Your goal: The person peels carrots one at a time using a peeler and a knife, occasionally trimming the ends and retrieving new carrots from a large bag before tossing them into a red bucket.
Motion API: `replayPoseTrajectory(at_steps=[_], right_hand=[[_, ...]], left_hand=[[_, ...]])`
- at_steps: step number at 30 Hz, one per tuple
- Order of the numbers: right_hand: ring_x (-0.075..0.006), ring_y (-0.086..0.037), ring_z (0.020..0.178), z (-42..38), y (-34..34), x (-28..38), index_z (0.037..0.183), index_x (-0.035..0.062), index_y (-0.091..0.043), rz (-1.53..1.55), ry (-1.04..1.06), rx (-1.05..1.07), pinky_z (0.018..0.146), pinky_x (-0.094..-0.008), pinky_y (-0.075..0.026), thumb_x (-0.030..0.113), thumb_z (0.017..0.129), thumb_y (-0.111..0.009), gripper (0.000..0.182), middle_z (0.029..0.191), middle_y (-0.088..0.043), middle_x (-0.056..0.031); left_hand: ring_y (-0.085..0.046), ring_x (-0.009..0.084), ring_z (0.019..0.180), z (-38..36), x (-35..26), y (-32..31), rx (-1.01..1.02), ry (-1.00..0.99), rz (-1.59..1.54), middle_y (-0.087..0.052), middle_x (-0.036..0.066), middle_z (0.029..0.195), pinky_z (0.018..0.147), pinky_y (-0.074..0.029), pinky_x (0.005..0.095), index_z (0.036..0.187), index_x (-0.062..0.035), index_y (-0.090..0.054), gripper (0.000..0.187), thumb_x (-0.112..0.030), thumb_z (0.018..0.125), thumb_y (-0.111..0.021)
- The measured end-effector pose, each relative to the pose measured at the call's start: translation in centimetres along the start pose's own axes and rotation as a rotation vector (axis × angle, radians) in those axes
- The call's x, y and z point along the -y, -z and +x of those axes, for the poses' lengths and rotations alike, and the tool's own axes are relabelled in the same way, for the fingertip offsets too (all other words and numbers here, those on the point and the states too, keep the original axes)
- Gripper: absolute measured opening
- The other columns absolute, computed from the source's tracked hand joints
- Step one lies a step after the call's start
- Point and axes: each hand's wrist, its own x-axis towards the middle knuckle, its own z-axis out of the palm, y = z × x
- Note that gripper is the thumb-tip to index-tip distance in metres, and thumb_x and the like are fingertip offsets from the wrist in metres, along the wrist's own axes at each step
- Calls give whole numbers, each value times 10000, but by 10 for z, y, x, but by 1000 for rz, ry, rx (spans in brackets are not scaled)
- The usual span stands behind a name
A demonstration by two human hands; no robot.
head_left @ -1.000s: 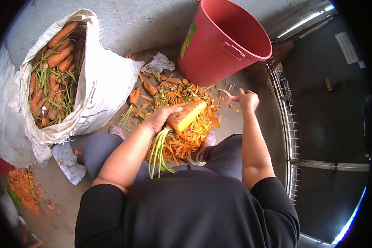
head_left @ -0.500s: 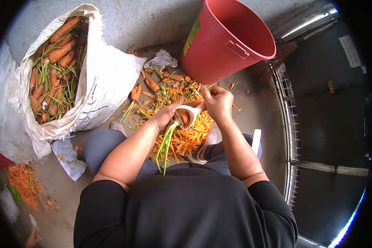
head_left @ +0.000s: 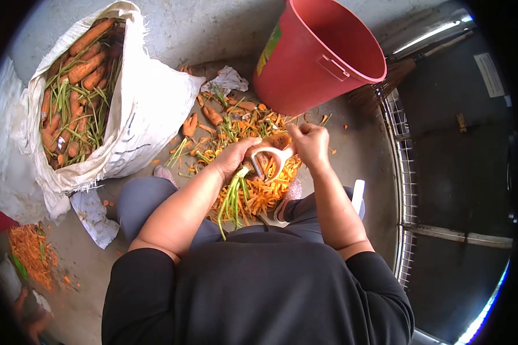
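Observation:
My left hand (head_left: 234, 156) is wrapped around a carrot (head_left: 278, 140) with its leafy end toward my body. Long green stalks (head_left: 231, 198) hang from that end over my lap. In my closed right hand (head_left: 311, 142) is the handle of a pale Y-shaped peeler (head_left: 281, 163). The peeler's wide blade end lies over the carrot, close by the left fingers. Below both hands, a heap of orange peelings (head_left: 270, 192) covers the floor between my feet.
A white sack (head_left: 161, 95) full of carrots stands at the left. A red bucket (head_left: 293, 80) is ahead, near a broom (head_left: 385, 86). Whole carrots (head_left: 213, 115) lie among scraps. Another peelings pile (head_left: 31, 256) and part of another person (head_left: 37, 322) show at lower left.
My right hand and the peeler have shifted a little to the right along the carrot. My left hand still grips it. More of the other person shows at lower left.

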Motion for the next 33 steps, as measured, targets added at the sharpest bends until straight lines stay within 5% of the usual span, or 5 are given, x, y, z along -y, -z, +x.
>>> replayPoseTrajectory(at_steps=[14,22,28,30,33], right_hand=[[-145,-573,567,55,51,-85,736,-71,-638,-41,-444,-379,582,-300,-462,301,719,-656,372,629,-623,-132],[-202,-597,518,-7,7,12,652,-17,-647,-105,39,-103,590,-312,-477,317,705,-623,339,528,-586,-137],[-135,-596,569,62,35,-84,700,2,-664,-386,-313,-280,616,-293,-481,332,742,-599,339,565,-622,-82],[-126,-567,522,66,41,-108,675,-4,-661,-309,-230,-486,568,-293,-471,324,739,-610,339,526,-602,-77],[-119,-516,462,37,32,-49,641,-27,-646,168,-214,-266,492,-292,-436,285,720,-645,322,489,-569,-71]], left_hand=[[-582,208,475,-5,-3,6,18,34,6,-589,120,667,369,-447,258,968,-12,-512,405,-393,849,-440],[-583,204,487,1,-2,-5,-6,17,0,-593,126,714,345,-463,270,1030,-6,-481,419,-384,850,-464],[-591,179,502,-6,-1,8,91,47,-2,-594,106,704,359,-459,280,1003,-44,-509,345,-344,833,-486],[-592,180,515,-9,-3,2,67,-3,7,-589,98,709,353,-462,275,1020,-48,-505,341,-335,838,-479],[-585,178,507,-8,-3,1,92,27,-27,-589,98,723,352,-463,278,1037,-53,-506,339,-332,849,-463]])
